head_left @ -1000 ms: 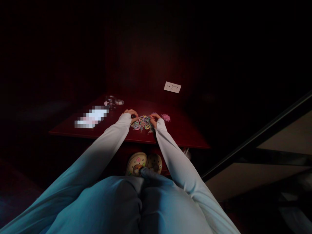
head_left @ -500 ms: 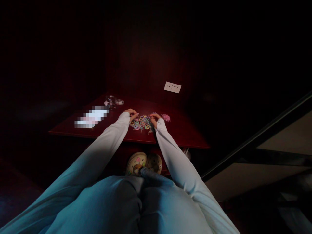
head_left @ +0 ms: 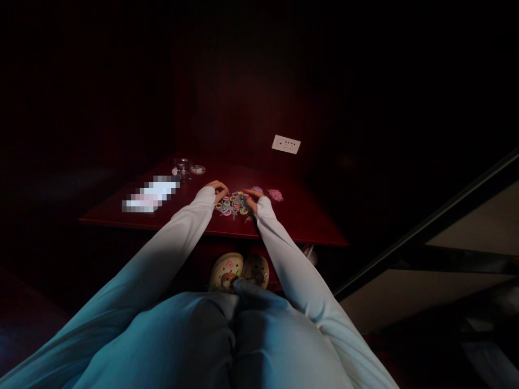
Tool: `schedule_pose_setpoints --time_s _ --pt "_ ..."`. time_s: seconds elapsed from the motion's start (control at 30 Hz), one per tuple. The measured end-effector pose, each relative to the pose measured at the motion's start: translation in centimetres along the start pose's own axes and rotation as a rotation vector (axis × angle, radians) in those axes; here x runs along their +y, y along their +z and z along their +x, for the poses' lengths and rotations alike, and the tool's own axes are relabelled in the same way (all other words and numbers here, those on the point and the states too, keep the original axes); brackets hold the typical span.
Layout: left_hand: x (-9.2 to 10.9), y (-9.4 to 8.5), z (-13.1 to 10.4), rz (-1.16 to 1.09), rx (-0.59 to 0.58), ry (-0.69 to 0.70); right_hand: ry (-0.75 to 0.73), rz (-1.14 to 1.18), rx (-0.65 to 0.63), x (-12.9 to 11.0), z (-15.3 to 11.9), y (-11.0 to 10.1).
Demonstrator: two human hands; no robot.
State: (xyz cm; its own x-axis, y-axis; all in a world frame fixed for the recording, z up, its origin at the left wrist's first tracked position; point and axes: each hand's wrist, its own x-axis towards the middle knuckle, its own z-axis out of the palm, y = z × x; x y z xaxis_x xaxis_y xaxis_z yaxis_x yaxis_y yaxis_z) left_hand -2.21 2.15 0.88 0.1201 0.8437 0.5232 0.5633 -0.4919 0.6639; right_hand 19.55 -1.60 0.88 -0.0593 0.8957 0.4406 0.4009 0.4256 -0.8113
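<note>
A pile of small coloured hair ties (head_left: 234, 205) lies on the dark red table, between my hands. At its upper left edge is my left hand (head_left: 219, 189), fingers curled and thumb against them; whatever they may pinch is too small to make out. My right hand (head_left: 252, 201) reaches in from the right, its thumb and forefinger slightly apart at the rim of the pile. Just beyond it sits a small purple heap (head_left: 257, 189), and beside that a pink heap (head_left: 275, 194); what they consist of is too small to tell for certain.
A clear jar (head_left: 184, 166) stands at the back left, with a round clear lid (head_left: 198, 169) beside it. A lit, pixelated phone-like slab (head_left: 152, 194) lies on the left of the table (head_left: 300, 227). A white socket plate (head_left: 286, 144) is on the back wall. Clogs (head_left: 227, 270) show below.
My right hand has moved slightly left, over the edge of the pile, uncovering more of the purple heap. My left hand's fingers have curled in a little; it stays nearly in place.
</note>
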Motion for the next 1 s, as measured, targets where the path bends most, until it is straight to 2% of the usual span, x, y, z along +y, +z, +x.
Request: schedule_pose_setpoints --time_s 0.13,0.23,0.43,0.7,0.9,1.0 --pt "-0.3 0.1 0.1 0.002 -0.006 0.005 -0.157 -0.258 -0.117 -1.2 -0.6 0.2" --pt "-0.6 0.2 0.2 -0.007 -0.012 0.015 -0.198 -0.407 -0.194 -2.3 -1.1 0.2" --pt "-1.3 0.7 0.4 -0.054 0.027 0.030 -0.189 -0.625 -0.116 -4.2 -2.1 0.2" --pt "-1.2 0.7 0.3 -0.082 0.022 0.064 -0.257 -0.614 -0.125 -4.7 -3.3 -0.3" --pt "-1.1 0.6 0.3 -0.053 0.004 0.068 -0.355 -0.616 -0.229 -4.5 -3.7 -0.2" --pt "-1.0 0.6 0.3 -0.038 -0.004 0.060 -0.367 -0.624 -0.234 -4.4 -3.8 -0.1"
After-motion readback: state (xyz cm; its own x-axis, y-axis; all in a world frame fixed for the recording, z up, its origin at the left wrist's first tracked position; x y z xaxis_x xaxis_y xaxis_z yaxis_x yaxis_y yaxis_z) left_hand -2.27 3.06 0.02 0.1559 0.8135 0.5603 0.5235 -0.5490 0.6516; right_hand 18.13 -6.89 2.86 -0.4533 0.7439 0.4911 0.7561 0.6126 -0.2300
